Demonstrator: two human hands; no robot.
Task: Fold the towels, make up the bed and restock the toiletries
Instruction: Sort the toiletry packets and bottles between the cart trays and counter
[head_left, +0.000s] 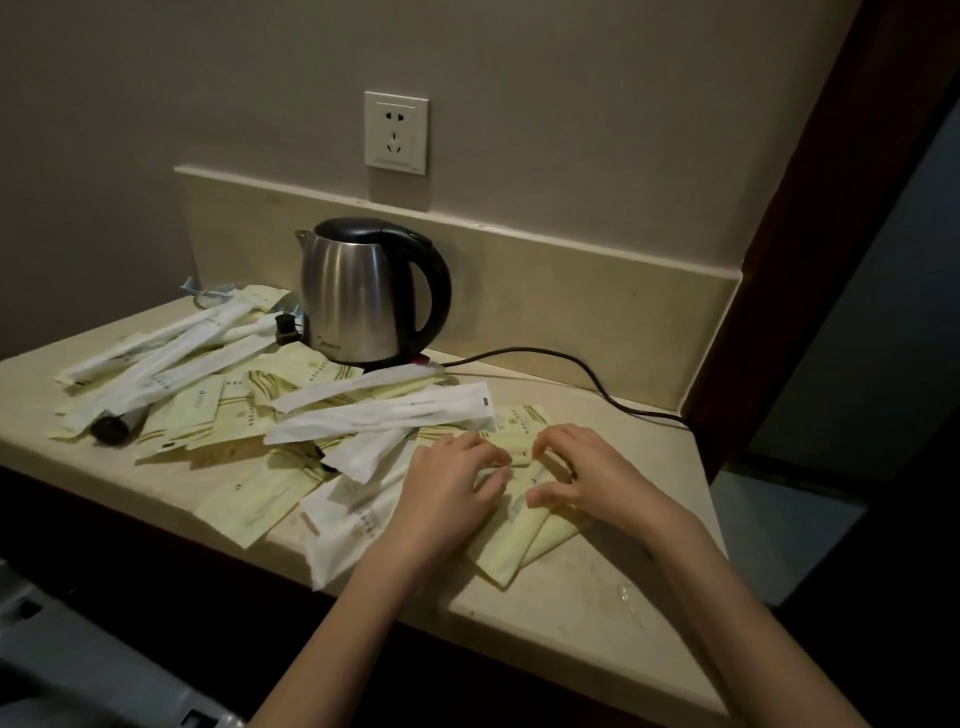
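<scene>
Many toiletry packets lie scattered over a beige countertop (571, 613): pale yellow flat sachets (244, 499) and long white wrapped packets (384, 413). My left hand (447, 488) and my right hand (582, 470) rest side by side on a small stack of yellow sachets (524, 551) near the counter's front right. Fingers of both hands pinch and press the top sachet of that stack. A black cylindrical item (117, 423) lies under white packets at the left.
A steel electric kettle (363, 296) with a black handle stands at the back, its black cord (582, 371) running right along the counter. A wall socket (396, 132) is above it. A dark wooden frame (810, 249) borders the right side.
</scene>
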